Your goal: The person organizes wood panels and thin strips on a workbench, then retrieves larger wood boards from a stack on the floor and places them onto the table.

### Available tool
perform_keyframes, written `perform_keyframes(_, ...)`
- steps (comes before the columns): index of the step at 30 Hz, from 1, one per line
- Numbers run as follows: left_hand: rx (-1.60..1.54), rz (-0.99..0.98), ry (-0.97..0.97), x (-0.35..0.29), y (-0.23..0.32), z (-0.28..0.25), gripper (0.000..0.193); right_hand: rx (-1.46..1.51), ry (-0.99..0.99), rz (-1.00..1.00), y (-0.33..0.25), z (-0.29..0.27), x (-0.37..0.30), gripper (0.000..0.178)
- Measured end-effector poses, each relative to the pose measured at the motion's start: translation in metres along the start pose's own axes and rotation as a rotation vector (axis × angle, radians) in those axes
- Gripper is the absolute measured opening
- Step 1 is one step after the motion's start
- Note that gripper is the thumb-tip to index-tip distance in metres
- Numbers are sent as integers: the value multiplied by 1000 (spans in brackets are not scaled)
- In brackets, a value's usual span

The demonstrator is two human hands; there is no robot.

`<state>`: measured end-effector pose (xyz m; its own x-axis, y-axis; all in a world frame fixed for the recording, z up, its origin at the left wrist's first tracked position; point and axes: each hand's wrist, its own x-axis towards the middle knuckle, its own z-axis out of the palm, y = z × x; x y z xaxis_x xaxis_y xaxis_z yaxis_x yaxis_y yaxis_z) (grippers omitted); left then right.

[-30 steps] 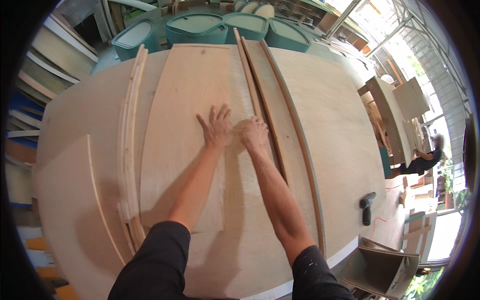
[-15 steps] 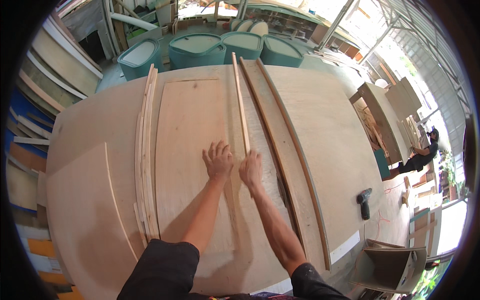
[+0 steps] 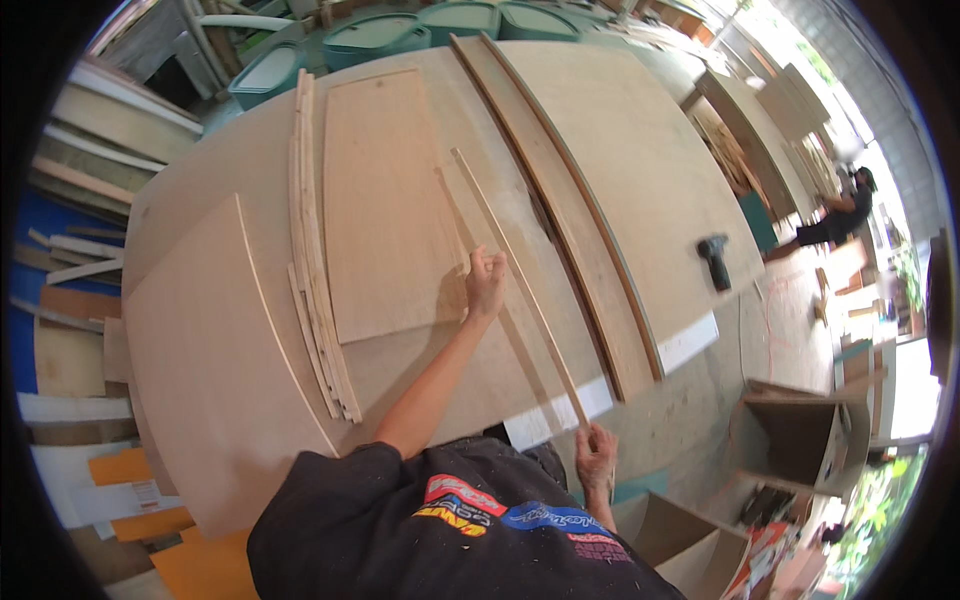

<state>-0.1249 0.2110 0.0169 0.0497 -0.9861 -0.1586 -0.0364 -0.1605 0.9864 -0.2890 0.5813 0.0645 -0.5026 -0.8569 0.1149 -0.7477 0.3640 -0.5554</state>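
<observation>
A long, thin wooden strip (image 3: 520, 290) runs slantwise, raised above the big worktable board (image 3: 650, 170), its shadow falling to its left. My right hand (image 3: 597, 458) is closed around its near end, beyond the board's near edge. My left hand (image 3: 486, 285) is over the board with fingers curled, right beside the strip's middle. Whether those fingers touch the strip or hold anything is hidden. To the left of that hand a rectangular plywood panel (image 3: 380, 200) lies flat.
Narrow wooden strips (image 3: 308, 250) lie stacked left of the panel; another sheet (image 3: 215, 350) is further left. Two long dark-edged rails (image 3: 560, 210) lie right of centre. A cordless drill (image 3: 713, 262) rests near the right edge. Another person (image 3: 840, 215) stands at far right.
My right hand has drawn the strip back toward me, past the near edge. My left hand has gone from spread to curled. The view has tilted down toward my body.
</observation>
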Motion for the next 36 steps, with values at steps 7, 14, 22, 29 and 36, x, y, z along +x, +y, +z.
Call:
perform_keyframes(7, 362, -60, -100, -108, -22, 74, 45, -138, 39, 109, 86, -102, -111, 22)
perform_keyframes(14, 664, -151, -374, -180, -29, 140, 41, -33, -16, 323, 170, -131, -160, 22)
perform_keyframes(22, 829, -202, -294, -167, -36, 207, 32, 38, -190, 373, 238, -129, -133, 24)
perform_keyframes(29, 869, -262, -130, -131, -35, 205, 26, 289, -312, 301, 245, -109, -90, 40)
perform_keyframes(36, 849, -299, -91, -105, -19, 207, 30, 281, -372, 228, 232, -102, -54, 41)
